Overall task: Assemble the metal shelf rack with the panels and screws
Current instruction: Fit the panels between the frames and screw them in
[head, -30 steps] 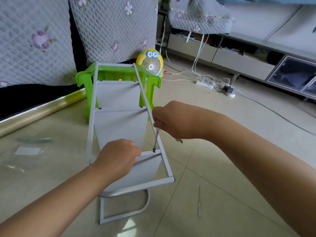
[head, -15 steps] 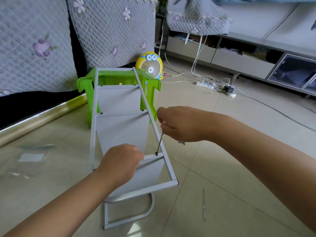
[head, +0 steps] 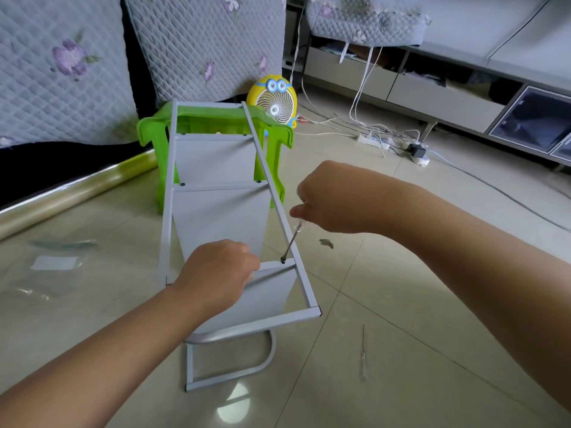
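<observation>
Our right hand (head: pixel 327 208) is pinching a thin screwdriver (head: pixel 292 240), its tip sitting in a screw (head: pixel 282 260) at the nearest panel's (head: pixel 265 291) right corner. Our left hand (head: pixel 216 273) is gripping that panel's top edge. The grey rack (head: pixel 166 227) is lying tilted, its far end propped on a green stool (head: pixel 148 131). We are best lining the shaft up with the screw and pressing firmly.

My left hand (head: pixel 216 273) grips the near panel (head: pixel 272 293) of the grey shelf rack (head: pixel 168 211), whose far end rests on the green stool (head: pixel 278 140). My right hand (head: pixel 333 205) pinches a thin screwdriver (head: pixel 292 239), its tip seated on a dark screw (head: pixel 282 260) at the panel's right corner.
</observation>
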Motion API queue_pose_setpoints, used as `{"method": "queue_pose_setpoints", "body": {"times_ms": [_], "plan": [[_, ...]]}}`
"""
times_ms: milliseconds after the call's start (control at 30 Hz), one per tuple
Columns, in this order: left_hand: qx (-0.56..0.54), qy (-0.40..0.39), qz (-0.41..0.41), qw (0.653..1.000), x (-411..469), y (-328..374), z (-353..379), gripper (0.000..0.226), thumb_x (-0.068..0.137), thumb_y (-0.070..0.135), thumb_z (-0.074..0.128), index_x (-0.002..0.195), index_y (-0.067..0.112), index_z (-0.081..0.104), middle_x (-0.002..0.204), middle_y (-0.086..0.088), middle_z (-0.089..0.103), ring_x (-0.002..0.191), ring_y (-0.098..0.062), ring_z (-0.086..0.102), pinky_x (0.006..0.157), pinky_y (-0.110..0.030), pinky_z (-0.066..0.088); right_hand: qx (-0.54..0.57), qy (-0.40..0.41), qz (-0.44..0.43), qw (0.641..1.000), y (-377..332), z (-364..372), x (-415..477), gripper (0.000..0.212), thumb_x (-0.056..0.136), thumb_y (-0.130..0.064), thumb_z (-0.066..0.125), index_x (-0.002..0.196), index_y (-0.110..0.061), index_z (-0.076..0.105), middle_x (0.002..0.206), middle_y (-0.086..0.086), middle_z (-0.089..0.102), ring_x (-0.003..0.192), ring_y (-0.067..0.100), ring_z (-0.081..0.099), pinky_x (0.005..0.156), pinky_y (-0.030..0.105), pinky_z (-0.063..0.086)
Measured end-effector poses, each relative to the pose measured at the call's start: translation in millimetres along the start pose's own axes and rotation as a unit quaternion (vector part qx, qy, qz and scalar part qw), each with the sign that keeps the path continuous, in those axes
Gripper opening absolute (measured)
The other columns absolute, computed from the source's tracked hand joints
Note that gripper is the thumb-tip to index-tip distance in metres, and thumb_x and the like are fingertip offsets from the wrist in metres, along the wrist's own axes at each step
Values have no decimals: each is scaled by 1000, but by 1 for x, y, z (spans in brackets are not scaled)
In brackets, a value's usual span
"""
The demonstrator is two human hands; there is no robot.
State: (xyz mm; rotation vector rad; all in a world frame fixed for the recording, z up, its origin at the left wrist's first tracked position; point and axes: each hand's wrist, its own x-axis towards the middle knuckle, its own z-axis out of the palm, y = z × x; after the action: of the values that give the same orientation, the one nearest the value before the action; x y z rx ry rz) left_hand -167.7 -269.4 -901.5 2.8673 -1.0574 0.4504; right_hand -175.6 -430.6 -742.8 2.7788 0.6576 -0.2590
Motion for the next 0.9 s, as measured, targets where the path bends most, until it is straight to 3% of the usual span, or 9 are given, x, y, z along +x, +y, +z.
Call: {"method": "queue_pose_setpoints", "body": {"times_ms": [67, 200, 300, 367, 533, 633, 767, 833, 900], "plan": [[4, 3, 0, 1000, 0, 0, -1, 32, 31, 16, 91, 45, 24, 64, 43, 4, 50, 36, -13, 50, 27, -20, 29, -3, -6, 43, 999, -7, -1, 0, 45, 99, -31, 37, 58, -13, 29, 64, -1, 28, 57, 19, 32, 53, 26, 28], [5, -11, -1, 1000, 0, 1, -2, 33, 28, 16, 91, 44, 24, 63, 41, 2, 48, 34, -12, 48, 28, -17, 25, -29, -11, 94, 995, -13, 8, 4, 35, 97, -18, 40, 62, -13, 38, 65, -2, 31, 63, 20, 40, 47, 21, 23], [4, -14, 3, 1000, -1, 2, -1, 33, 29, 17, 91, 44, 24, 63, 41, 3, 47, 33, -11, 46, 32, -14, 13, -43, -28, 35, 998, -3, 9, 3, 24, 99, -19, 34, 92, -9, 55, 68, -2, 33, 76, 20, 39, 60, 25, 34], [10, -4, 1, 1000, 0, 1, -2, 33, 29, 16, 91, 44, 23, 63, 41, 4, 47, 33, -12, 46, 37, -11, 3, -14, -43, 5, 999, 0, 6, 0, 21, 97, -20, 36, 107, -7, 48, 81, 2, 38, 79, 21, 39, 70, 29, 36], [17, 7, -14, 1000, 0, -1, -4, 32, 28, 13, 89, 43, 21, 62, 40, 4, 46, 33, -13, 46, 47, -11, -4, -87, -17, -94, 992, -10, 3, 0, 13, 92, -6, 44, 104, -9, 48, 100, 4, 50, 76, 18, 43, 68, 29, 39], [11, 11, -10, 1000, 1, 1, -5, 34, 26, 10, 89, 42, 19, 61, 40, 3, 44, 33, -15, 46, 48, -11, -5, -134, -8, -128, 983, -11, -1, 3, 13, 93, -10, 43, 104, -10, 50, 92, 2, 52, 70, 18, 42, 65, 29, 38], [6, 10, 3, 1000, 1, 0, -5, 36, 24, 5, 88, 41, 17, 58, 40, 3, 41, 33, -17, 45, 48, -11, -4, -166, -28, -124, 978, -14, -5, 2, 26, 100, -24, 35, 106, -9, 55, 63, -4, 30, 52, 11, 28, 52, 26, 28], [6, 12, 1, 1000, 1, -1, -3, 35, 23, 5, 88, 42, 16, 61, 40, 2, 44, 33, -18, 46, 50, -10, -4, -165, -46, -98, 980, -16, -9, 3, 30, 100, -27, 34, 99, -8, 57, 62, -4, 29, 56, 17, 32, 59, 25, 30], [6, 10, 1, 1000, 1, -1, -2, 35, 24, 5, 89, 43, 17, 62, 41, 2, 45, 33, -19, 47, 51, -9, -3, -132, -71, -47, 988, -14, -10, 9, 30, 100, -26, 32, 85, -8, 51, 62, -3, 30, 54, 15, 33, 53, 24, 28]]}}
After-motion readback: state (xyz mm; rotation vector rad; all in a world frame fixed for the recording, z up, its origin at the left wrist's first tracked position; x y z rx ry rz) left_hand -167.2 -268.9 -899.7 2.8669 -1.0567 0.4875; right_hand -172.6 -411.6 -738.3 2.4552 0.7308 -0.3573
